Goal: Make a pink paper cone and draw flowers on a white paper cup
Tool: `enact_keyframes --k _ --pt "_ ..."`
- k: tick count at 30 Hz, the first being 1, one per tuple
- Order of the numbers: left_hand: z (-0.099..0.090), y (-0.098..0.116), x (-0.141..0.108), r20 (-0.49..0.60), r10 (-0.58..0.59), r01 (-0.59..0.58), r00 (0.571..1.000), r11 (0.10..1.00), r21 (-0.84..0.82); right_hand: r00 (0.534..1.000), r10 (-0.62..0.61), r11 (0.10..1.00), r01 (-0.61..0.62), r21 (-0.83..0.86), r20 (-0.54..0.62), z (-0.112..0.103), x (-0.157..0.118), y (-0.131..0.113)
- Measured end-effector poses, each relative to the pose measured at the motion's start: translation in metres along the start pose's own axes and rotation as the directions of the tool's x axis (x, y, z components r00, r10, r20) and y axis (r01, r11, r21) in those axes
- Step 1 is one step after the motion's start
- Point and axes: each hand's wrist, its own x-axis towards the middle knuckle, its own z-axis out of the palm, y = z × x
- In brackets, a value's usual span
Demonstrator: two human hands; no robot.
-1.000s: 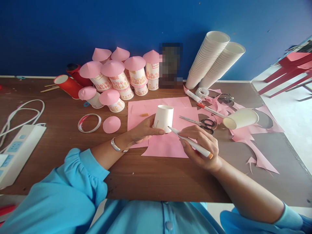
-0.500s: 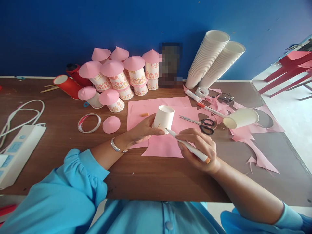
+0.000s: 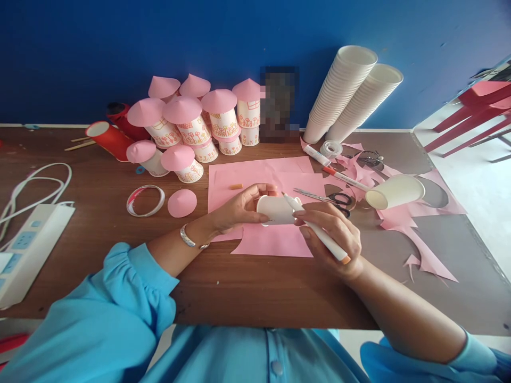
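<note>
A white paper cup point(image 3: 278, 210) lies on its side above the pink paper point(image 3: 275, 244), its left end in the fingers of my left hand point(image 3: 249, 207). A small drawn mark shows near the cup's lower edge. My right hand point(image 3: 333, 234) grips a white marker point(image 3: 325, 240) with an orange end, and its tip points up and left over the cup. The fingers of my right hand are close to the cup's right end; I cannot tell whether they touch it. Beyond that hand lie black-handled scissors point(image 3: 339, 199). An orange marker cap point(image 3: 236, 186) rests on the pink paper.
Decorated cups with pink cone roofs point(image 3: 183, 114) stand at the back left, near a tape roll point(image 3: 146, 201) and a pink cone point(image 3: 182, 203). Tall cup stacks point(image 3: 341, 90), a lying cup point(image 3: 395, 192) and paper scraps point(image 3: 419, 244) are to the right. A power strip point(image 3: 38, 247) sits far left.
The cup has turned from upright with its mouth up to lying sideways. The marker tip has moved up from the cup's lower edge, and my right hand has shifted slightly right.
</note>
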Motion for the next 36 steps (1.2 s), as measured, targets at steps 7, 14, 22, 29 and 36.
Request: enact_keyframes --k 7,14,22,29,36 --pt "0.007 -0.001 -0.004 0.056 0.119 -0.132 0.991 0.915 0.382 0.998 0.057 0.997 -0.057 0.043 -0.009 0.001 0.001 0.002" --pt "0.013 -0.001 -0.008 -0.120 0.128 -0.055 0.984 0.875 0.482 0.997 0.024 0.993 -0.016 0.115 -0.074 0.004 -0.008 0.009" --pt "0.012 -0.011 -0.003 -0.161 0.072 -0.076 0.984 0.997 -0.016 0.997 0.072 0.995 -0.072 0.067 -0.002 0.012 -0.005 0.018" --pt "0.020 -0.008 -0.007 0.079 0.009 0.005 0.997 0.984 -0.176 0.984 0.014 0.988 0.014 -0.153 0.179 0.018 -0.007 0.024" --pt "0.019 -0.005 -0.012 0.119 0.101 -0.114 0.988 0.988 0.104 0.993 0.002 0.984 0.019 -0.177 0.120 0.012 -0.002 0.021"
